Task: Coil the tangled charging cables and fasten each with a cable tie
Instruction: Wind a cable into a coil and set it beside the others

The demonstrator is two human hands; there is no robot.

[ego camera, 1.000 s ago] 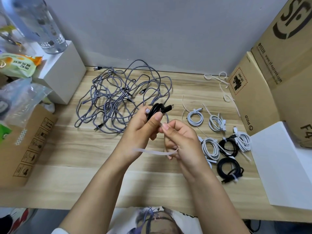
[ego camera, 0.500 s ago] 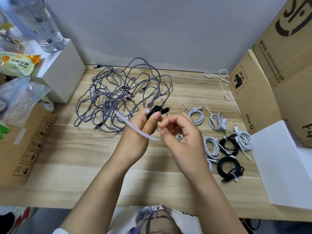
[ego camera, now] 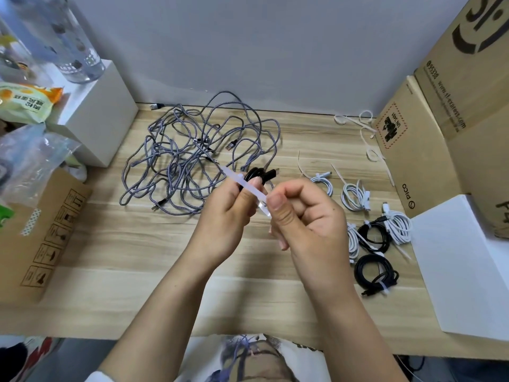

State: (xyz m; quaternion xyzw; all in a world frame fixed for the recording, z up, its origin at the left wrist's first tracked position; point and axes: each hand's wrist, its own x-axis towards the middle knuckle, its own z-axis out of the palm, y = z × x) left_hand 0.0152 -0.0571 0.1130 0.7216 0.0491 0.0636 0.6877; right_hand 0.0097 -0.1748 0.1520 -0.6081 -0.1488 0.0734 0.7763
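Note:
My left hand (ego camera: 225, 219) grips a small coiled black cable (ego camera: 260, 175) above the middle of the wooden table (ego camera: 115, 271). A white cable tie (ego camera: 242, 183) runs across that coil, and my right hand (ego camera: 305, 216) pinches its near end between thumb and fingers. A tangle of grey braided cables (ego camera: 198, 155) lies behind my hands. Several coiled and tied cables, white (ego camera: 355, 197) and black (ego camera: 374, 271), lie on the right.
Loose white cable ties (ego camera: 366, 133) lie at the back right beside cardboard boxes (ego camera: 418, 150). A white box (ego camera: 462, 266) sits at the right edge. On the left stand a white block (ego camera: 104, 114) with a bottle, plastic bags and a cardboard box (ego camera: 41, 235).
The tie's free end swung from below my hands up and left, over the black coil. My right hand turned and rose, pinching the tie close to the coil.

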